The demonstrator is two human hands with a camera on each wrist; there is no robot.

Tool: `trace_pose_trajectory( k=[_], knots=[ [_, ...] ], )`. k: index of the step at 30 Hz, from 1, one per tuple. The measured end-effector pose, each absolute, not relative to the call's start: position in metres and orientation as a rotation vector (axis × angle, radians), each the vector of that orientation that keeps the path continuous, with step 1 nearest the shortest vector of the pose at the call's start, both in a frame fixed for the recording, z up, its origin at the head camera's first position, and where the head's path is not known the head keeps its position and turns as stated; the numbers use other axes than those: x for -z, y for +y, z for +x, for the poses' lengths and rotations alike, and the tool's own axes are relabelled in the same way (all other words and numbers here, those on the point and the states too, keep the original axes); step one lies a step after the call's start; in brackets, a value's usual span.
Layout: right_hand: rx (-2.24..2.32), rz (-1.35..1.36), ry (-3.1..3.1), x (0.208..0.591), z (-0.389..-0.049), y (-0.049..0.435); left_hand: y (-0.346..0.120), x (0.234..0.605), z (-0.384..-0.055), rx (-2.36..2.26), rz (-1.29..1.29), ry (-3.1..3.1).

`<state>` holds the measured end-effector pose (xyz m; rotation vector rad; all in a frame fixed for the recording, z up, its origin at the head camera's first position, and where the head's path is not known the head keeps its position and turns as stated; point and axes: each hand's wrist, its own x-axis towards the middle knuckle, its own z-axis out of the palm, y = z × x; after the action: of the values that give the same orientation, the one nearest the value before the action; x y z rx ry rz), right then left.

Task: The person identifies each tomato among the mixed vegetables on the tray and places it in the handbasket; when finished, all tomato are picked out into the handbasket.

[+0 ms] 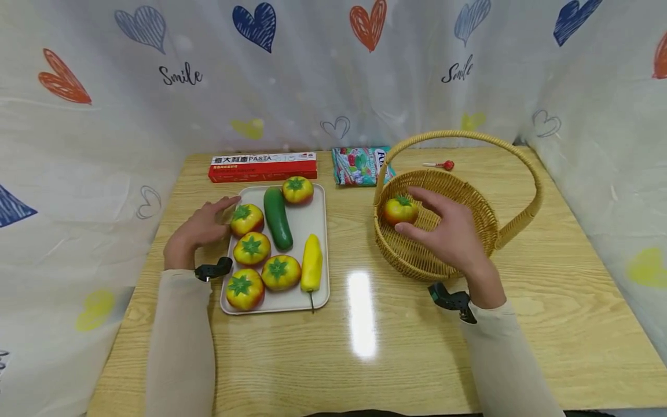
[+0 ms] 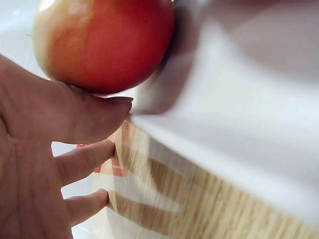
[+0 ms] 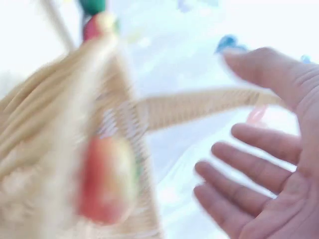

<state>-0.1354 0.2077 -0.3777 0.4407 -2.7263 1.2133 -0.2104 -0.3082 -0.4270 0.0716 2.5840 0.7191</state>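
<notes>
Head view: basket [image 1: 403,258] holds yellow-red, green-topped fruit [image 1: 401,214].

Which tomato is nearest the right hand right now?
The tomato inside the wicker basket, near the right hand. It's the only one there; the other five tomatoes sit on the white tray.

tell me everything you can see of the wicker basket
The basket is round, open-topped and woven from golden-tan strands that look like wicker, with a tall arched handle wrapped in similar strands. It stands upright on the wood-grain table, to the person's right. One red-and-yellow fruit with a green top lies inside, near its left side. The right hand is over the opening; whether it touches the rim is unclear.
</notes>
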Motion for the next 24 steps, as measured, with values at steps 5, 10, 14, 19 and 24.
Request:
trace_pose_trajectory(
  k=[5, 10, 14, 19, 24],
  knots=[
    [-1.549, 0.667, -2.494, 0.353, -0.134, 0.191, -0.308, 0.426, -0.21, -0.723, 0.064, 2.581],
    [-1.712, 0.829, -2.422, 0.339, -0.145, 0.164, -0.309, 0.425, -0.21, -0.719, 0.061, 2.58],
    [-1.737, 0.878, -2.414, 0.339, -0.16, 0.132, -0.309, 0.425, -0.21, -0.714, 0.069, 2.582],
    [-1.732, 0.854, -2.416, 0.351, -0.182, 0.09, -0.309, 0.426, -0.211, -0.719, 0.08, 2.585],
    [-1.73, 0.811, -2.426, 0.366, -0.205, 0.055, -0.309, 0.428, -0.211, -0.732, 0.083, 2.586]
  ],
)
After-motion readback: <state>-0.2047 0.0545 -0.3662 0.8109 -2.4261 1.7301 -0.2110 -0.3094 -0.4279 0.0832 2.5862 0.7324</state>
